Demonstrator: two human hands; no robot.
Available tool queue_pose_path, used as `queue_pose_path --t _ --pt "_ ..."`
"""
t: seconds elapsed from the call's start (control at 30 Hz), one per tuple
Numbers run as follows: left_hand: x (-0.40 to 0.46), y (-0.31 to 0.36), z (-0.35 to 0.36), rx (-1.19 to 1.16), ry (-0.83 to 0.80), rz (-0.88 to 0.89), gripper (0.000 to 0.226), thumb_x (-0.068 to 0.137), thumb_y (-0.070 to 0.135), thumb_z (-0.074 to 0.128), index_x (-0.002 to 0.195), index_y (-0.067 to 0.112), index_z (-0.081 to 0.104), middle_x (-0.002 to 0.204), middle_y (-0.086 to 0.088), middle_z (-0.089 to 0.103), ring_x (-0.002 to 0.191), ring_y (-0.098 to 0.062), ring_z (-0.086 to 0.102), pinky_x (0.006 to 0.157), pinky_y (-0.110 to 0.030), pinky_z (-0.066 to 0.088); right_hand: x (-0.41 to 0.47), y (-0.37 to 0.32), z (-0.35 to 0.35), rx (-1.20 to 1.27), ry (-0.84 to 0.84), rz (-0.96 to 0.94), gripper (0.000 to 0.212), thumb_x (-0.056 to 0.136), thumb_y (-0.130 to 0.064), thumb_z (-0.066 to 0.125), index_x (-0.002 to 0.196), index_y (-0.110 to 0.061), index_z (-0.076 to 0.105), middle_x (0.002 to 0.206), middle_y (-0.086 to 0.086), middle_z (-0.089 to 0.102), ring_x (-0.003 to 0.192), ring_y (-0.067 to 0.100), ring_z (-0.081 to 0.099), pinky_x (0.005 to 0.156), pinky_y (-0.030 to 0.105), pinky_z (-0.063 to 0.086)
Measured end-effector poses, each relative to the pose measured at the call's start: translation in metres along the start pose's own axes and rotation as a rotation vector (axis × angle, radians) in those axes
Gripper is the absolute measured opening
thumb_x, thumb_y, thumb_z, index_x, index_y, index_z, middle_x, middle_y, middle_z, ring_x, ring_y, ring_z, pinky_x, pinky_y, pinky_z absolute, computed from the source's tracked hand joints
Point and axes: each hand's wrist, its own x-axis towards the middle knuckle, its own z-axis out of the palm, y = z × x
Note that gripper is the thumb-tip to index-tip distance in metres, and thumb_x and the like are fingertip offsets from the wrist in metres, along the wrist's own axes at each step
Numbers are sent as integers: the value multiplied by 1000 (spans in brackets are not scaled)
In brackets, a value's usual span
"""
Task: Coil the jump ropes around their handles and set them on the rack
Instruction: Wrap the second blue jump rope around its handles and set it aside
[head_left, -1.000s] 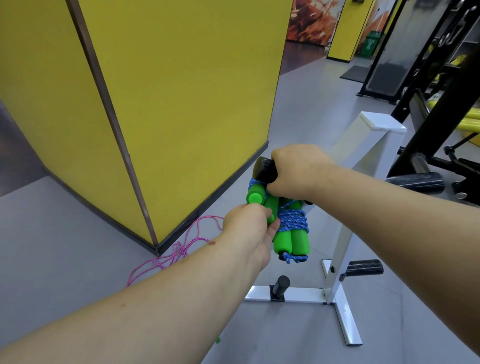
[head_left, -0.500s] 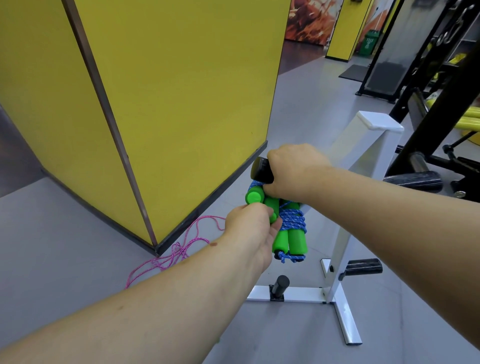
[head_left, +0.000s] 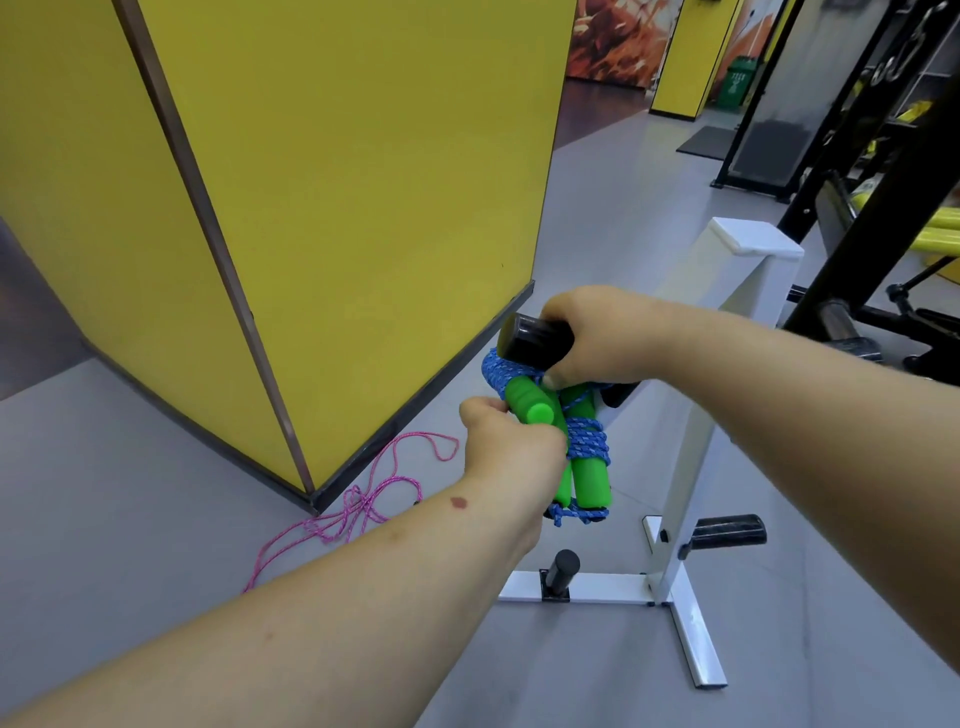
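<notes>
Fingers of left hand (head_left: 511, 457) and right hand (head_left: 597, 338) hidden, gripping green-handled rope bundle (head_left: 574, 447); rack peg (head_left: 535, 341) above.

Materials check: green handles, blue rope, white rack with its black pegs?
Green cylindrical jump-rope handles: likely foam, matte and unreflective. Blue speckled rope coiled round them: braided cord, with a visible woven fleck pattern. White upright rack: looks like painted square metal tube, smooth with crisp edges. Black peg under the right hand: glossy highlight suggests plastic or rubber sleeve; cannot tell which.
</notes>
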Motion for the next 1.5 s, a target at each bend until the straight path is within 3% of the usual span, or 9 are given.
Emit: queue_pose_path --t 0.17,0.33,0.57,0.83,1.07,1.17,1.27,1.4,1.5 --pt "6 11 -7 459 -20 142 68 89 11 66 139 36 26 111 -7 60 92 -27 67 64 -30 51 -4 5 -7 89 -20 -22 43 81 -23 77 122 -23 63 103 1 68 91 24 66 76 37 57" --pt "0 8 -10 709 -35 248 67 89 21 67 146 35 33 130 -4 40 86 -22 58 52 -22 34 -6 6 -15 121 -8 -3 56 87 -21 69 141 -24 54 127 -5 65 109 22 61 94 36 52" --pt "4 11 -24 736 -29 243 51 84 14 59 129 35 49 122 -3 30 78 -21 58 79 -33 53 -12 1 -19 158 13 42 53 86 -5 48 134 -23 61 125 3 67 112 26 61 98 42 53" --pt "16 6 -27 701 14 306 34 81 11 61 109 30 58 117 -6 50 81 -25 60 73 -33 51 -14 -4 -16 146 43 60 49 87 -3 46 132 -19 62 125 7 66 111 28 61 96 41 53" --pt "20 6 -31 696 5 299 56 75 12 60 127 31 56 125 -7 53 83 -30 61 73 -34 50 -11 -4 -14 145 43 67 56 89 -1 43 141 -18 55 136 7 60 122 28 56 103 42 49" --pt "17 10 -34 736 5 309 71 75 15 60 141 33 47 136 -4 44 106 -34 63 90 -44 56 -8 -4 -11 154 52 70 59 89 1 41 145 -17 50 141 5 58 127 27 54 107 41 45" --pt "13 16 -37 787 27 387 80 77 17 61 153 29 35 145 -5 42 130 -32 48 106 -48 47 -8 -5 -5 170 73 58 63 87 0 43 148 -17 44 145 4 55 131 27 52 108 40 44" --pt "7 29 -40 889 64 527 91 82 18 60 162 28 16 157 -4 33 142 -29 34 112 -44 38 -11 -7 9 136 135 8 62 81 -5 49 141 -17 44 138 10 55 123 33 54 98 46 50" --pt "6 37 -42 1016 53 600 97 82 17 57 163 31 7 164 -1 24 146 -29 27 115 -46 35 -17 -10 19 101 169 -53 71 83 -7 51 151 -12 30 149 9 42 139 29 39 109 37 39"
